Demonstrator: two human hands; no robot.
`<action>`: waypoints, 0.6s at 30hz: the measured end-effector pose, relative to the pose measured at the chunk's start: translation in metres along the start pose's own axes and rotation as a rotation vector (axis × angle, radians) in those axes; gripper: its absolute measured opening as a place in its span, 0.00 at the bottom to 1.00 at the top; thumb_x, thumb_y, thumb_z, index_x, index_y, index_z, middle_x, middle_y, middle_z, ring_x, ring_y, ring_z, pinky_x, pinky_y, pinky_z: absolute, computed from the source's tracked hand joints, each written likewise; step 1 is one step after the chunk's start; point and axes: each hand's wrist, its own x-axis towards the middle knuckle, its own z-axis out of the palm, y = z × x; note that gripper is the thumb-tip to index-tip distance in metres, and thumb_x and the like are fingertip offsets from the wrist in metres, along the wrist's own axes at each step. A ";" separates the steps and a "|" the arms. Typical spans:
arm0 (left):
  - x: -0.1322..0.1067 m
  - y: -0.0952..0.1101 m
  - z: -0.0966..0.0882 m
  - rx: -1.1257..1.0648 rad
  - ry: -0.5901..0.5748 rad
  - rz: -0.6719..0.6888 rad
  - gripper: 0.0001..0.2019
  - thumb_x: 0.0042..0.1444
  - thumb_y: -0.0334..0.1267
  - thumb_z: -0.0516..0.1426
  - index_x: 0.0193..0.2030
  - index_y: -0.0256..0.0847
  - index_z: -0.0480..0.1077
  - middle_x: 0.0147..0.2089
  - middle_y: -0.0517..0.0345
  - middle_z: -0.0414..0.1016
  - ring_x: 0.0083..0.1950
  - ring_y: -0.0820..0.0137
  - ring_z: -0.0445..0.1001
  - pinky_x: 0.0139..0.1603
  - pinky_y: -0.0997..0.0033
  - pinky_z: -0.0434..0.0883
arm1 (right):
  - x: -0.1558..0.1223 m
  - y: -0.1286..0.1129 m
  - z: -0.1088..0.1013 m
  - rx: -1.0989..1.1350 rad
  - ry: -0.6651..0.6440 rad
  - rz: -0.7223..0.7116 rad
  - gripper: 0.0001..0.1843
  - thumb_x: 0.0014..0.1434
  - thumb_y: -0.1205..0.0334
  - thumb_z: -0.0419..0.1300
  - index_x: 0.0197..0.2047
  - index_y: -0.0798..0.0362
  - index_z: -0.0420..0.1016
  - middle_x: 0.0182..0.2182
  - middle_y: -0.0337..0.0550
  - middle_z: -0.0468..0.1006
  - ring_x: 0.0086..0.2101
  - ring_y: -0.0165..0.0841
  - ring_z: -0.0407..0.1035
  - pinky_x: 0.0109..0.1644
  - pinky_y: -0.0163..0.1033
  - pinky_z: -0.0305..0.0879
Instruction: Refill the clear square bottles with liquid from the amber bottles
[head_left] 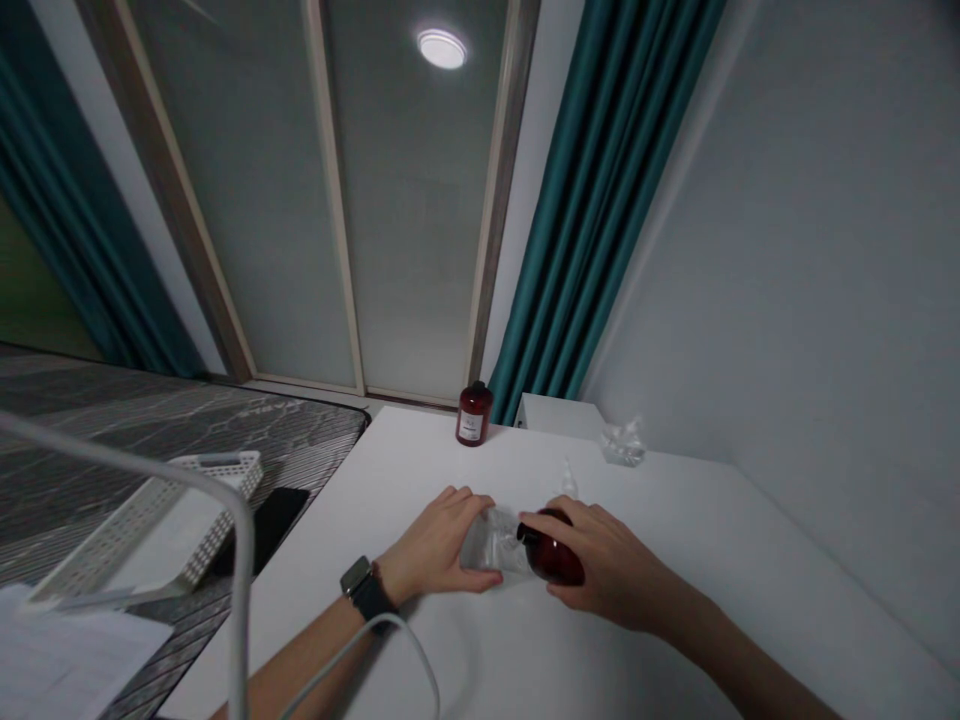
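My right hand (604,565) is wrapped round a dark amber bottle (553,555) with a black cap, tilted so that the cap points left. My left hand (442,545), wearing a dark watch (362,583) at the wrist, has its thumb and fingers closed round a clear, shiny plastic bag (495,543). The bag lies between both hands, against the bottle's cap end; whether the cap is inside it I cannot tell. Just behind the right hand stands a small clear pointed piece (569,480), partly hidden.
Another amber bottle (472,415) with a white label stands at the white table's (409,450) far edge. Crumpled clear plastic (623,443) lies back right. A white cable (240,560) crosses front left. Beyond the left edge are a white basket (150,520), a black flat object (279,515) and papers (71,655).
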 end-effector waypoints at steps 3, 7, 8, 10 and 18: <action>0.000 0.000 0.001 0.006 0.000 -0.004 0.32 0.48 0.54 0.65 0.55 0.39 0.64 0.46 0.48 0.73 0.45 0.53 0.71 0.50 0.55 0.66 | 0.001 0.000 -0.001 -0.004 -0.013 -0.004 0.39 0.49 0.70 0.66 0.63 0.38 0.66 0.49 0.45 0.74 0.46 0.43 0.71 0.49 0.49 0.66; 0.000 -0.001 0.001 0.015 0.001 -0.005 0.32 0.47 0.53 0.66 0.55 0.40 0.63 0.46 0.48 0.73 0.45 0.53 0.71 0.50 0.54 0.67 | 0.002 -0.001 -0.002 -0.009 -0.040 0.003 0.39 0.49 0.70 0.65 0.64 0.38 0.65 0.50 0.46 0.73 0.47 0.44 0.71 0.50 0.50 0.66; 0.000 -0.001 0.002 0.017 -0.001 -0.007 0.32 0.47 0.53 0.66 0.55 0.39 0.63 0.46 0.48 0.73 0.45 0.53 0.71 0.50 0.54 0.67 | 0.002 -0.001 -0.003 -0.013 -0.045 0.007 0.39 0.49 0.70 0.65 0.64 0.38 0.65 0.50 0.46 0.73 0.47 0.45 0.71 0.50 0.50 0.65; 0.000 -0.001 0.002 0.014 -0.004 -0.017 0.32 0.47 0.52 0.67 0.54 0.39 0.63 0.46 0.48 0.73 0.46 0.53 0.71 0.50 0.54 0.68 | 0.003 -0.001 -0.003 -0.022 -0.053 0.009 0.40 0.49 0.69 0.65 0.64 0.38 0.65 0.50 0.46 0.73 0.46 0.45 0.71 0.50 0.50 0.65; -0.002 0.000 0.003 -0.099 -0.005 -0.058 0.31 0.45 0.44 0.69 0.52 0.38 0.62 0.47 0.48 0.71 0.48 0.54 0.71 0.51 0.55 0.70 | 0.005 0.000 -0.008 -0.017 -0.058 0.002 0.38 0.49 0.67 0.66 0.63 0.38 0.65 0.50 0.45 0.73 0.45 0.44 0.71 0.50 0.49 0.65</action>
